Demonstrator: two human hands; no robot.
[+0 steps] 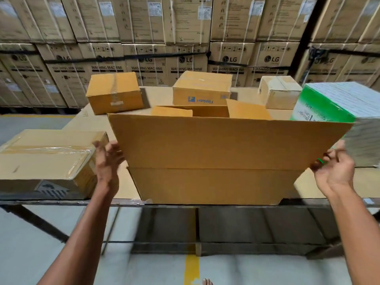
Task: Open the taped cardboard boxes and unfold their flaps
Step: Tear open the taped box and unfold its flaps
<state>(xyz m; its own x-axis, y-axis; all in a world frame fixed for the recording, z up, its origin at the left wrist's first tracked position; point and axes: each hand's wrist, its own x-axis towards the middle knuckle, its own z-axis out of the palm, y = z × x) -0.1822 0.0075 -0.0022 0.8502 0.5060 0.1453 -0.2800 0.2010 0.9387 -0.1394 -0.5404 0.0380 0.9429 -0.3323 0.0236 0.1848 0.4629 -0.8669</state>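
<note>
A: Entry — open box (213, 182) sits at the near edge of the table (308, 190); everything else is logged relative to it. Its near flap (226, 140) stands up, long axis running left–right.

B: Hands?

A: Left hand (108, 161) is at the flap's lower left end, fingers loosely spread, touching or just off the cardboard; blur prevents a firm call, but it grips nothing visibly. Right hand (333, 167) is at the lower right end, fingers curled onto the flap's corner, apparently pinching it.

B: So the flap lies between the hands.

A: Yes. Both are about equally near. Judgement: folding it down toward the person pivots on the crease running between the hands.

B: Beyond the box?

A: Its side and far flaps are already up. Left of it, a taped box (47, 161). Right of it, a green-and-white carton (333, 105). Behind — another taped box (115, 92), a Flipkart box (202, 88), a pale box (279, 91). All appear unopened.
</note>
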